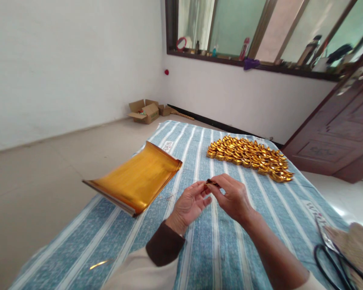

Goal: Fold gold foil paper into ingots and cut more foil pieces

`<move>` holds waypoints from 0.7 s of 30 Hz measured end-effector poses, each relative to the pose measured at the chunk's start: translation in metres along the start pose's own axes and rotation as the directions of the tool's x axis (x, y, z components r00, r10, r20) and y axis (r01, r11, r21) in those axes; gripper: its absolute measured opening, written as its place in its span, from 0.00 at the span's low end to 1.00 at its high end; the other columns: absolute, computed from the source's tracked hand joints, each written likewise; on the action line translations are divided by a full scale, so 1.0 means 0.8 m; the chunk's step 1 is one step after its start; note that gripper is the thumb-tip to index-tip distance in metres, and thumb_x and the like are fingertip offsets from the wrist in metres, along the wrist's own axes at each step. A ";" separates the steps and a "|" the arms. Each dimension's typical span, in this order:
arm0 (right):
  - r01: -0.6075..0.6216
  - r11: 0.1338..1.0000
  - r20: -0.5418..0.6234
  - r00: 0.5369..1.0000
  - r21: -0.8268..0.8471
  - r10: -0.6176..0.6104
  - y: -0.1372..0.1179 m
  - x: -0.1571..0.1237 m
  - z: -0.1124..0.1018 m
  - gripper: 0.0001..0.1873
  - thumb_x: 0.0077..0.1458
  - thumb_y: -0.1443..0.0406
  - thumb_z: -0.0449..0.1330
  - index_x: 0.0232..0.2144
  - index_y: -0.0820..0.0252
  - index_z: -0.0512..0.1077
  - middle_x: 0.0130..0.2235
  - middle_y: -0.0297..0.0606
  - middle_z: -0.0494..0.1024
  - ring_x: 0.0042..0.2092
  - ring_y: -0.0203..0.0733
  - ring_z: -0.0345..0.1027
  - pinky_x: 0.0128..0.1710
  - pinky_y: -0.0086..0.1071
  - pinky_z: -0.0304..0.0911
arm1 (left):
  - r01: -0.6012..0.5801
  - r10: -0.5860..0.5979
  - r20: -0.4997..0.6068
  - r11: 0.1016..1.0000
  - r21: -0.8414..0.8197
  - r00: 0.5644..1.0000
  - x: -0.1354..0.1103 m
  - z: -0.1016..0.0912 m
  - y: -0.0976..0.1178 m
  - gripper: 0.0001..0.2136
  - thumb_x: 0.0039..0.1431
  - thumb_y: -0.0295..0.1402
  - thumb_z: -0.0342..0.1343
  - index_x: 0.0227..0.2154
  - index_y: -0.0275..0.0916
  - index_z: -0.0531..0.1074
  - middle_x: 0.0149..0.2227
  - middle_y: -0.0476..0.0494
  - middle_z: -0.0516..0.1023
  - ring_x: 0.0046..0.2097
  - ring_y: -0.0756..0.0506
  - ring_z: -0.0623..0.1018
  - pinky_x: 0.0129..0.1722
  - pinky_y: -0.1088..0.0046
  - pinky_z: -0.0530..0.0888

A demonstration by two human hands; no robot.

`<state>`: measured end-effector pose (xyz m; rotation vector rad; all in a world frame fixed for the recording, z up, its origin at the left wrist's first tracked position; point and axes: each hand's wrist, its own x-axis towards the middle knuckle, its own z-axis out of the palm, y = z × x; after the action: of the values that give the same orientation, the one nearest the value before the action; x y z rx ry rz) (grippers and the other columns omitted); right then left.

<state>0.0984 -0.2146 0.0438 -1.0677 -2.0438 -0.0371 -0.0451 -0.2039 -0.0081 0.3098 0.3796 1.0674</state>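
Note:
Over the middle of the striped cloth, my left hand [190,203] and my right hand [232,196] meet at a small folded piece of gold foil paper [212,183]. Both hands pinch it between thumb and fingers; much of the piece is hidden by them. To the left lies a stack of gold foil sheets [139,173], its ends curling up. Beyond my right hand, many folded gold foil ingots [248,157] are set close together in rows.
A blue and white striped cloth [199,249] covers the table. Black-handled scissors [332,249] lie at the right edge beside a brown textured item [359,245]. A thin gold strip [98,264] is at front left. Cardboard boxes [149,112] stand on the floor; a door [326,133] is at right.

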 end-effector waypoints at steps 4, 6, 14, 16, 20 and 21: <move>-0.028 0.999 -0.021 0.999 0.030 0.029 0.002 -0.001 0.002 0.06 0.59 0.66 0.55 0.33 0.59 0.72 0.30 0.37 0.76 0.31 0.37 0.70 0.33 0.29 0.65 | -0.041 0.041 -0.016 0.999 0.018 0.999 0.000 0.002 0.001 0.08 0.48 0.25 0.66 0.32 0.35 0.75 0.35 0.47 0.77 0.37 0.50 0.76 0.36 0.74 0.72; -0.046 0.998 -0.024 0.999 0.050 0.047 0.004 -0.001 0.004 0.05 0.59 0.66 0.56 0.34 0.59 0.72 0.30 0.37 0.76 0.31 0.37 0.70 0.33 0.29 0.65 | -0.050 0.050 -0.022 0.998 0.027 0.998 0.000 0.004 0.002 0.10 0.47 0.24 0.66 0.34 0.37 0.75 0.36 0.47 0.78 0.38 0.49 0.76 0.37 0.73 0.72; -0.009 0.997 -0.025 1.000 0.071 0.011 0.011 -0.006 0.011 0.08 0.60 0.66 0.55 0.31 0.59 0.73 0.30 0.37 0.76 0.33 0.37 0.71 0.35 0.30 0.66 | -0.072 0.072 -0.007 0.997 0.036 0.997 0.000 0.000 0.002 0.10 0.46 0.23 0.66 0.33 0.36 0.76 0.34 0.47 0.78 0.37 0.48 0.76 0.41 0.68 0.73; 0.002 0.997 -0.033 0.999 0.078 0.000 0.010 -0.006 0.012 0.08 0.60 0.66 0.55 0.30 0.59 0.73 0.30 0.38 0.76 0.33 0.37 0.71 0.35 0.30 0.66 | -0.073 0.074 -0.008 0.997 0.038 0.997 0.000 -0.002 0.002 0.09 0.47 0.22 0.65 0.33 0.36 0.76 0.34 0.46 0.78 0.37 0.48 0.76 0.42 0.66 0.74; -0.001 0.996 -0.046 0.999 0.091 0.005 0.007 -0.008 0.012 0.08 0.60 0.67 0.55 0.31 0.59 0.73 0.31 0.38 0.76 0.33 0.37 0.71 0.35 0.30 0.66 | -0.059 0.059 0.002 0.998 0.035 0.998 0.000 -0.002 0.003 0.09 0.47 0.21 0.64 0.33 0.35 0.77 0.34 0.45 0.79 0.37 0.47 0.77 0.42 0.65 0.74; -0.006 0.996 -0.045 0.999 0.094 0.010 0.007 -0.008 0.012 0.08 0.60 0.67 0.55 0.31 0.59 0.73 0.31 0.38 0.76 0.34 0.37 0.71 0.36 0.30 0.66 | -0.055 0.055 0.008 0.998 0.035 0.998 0.000 -0.002 0.003 0.09 0.47 0.21 0.64 0.33 0.35 0.77 0.35 0.45 0.79 0.37 0.48 0.77 0.42 0.66 0.74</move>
<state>0.0979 -0.2119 0.0310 -1.0081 -1.9805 0.0374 -0.0479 -0.2026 -0.0085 0.3574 0.3858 1.1138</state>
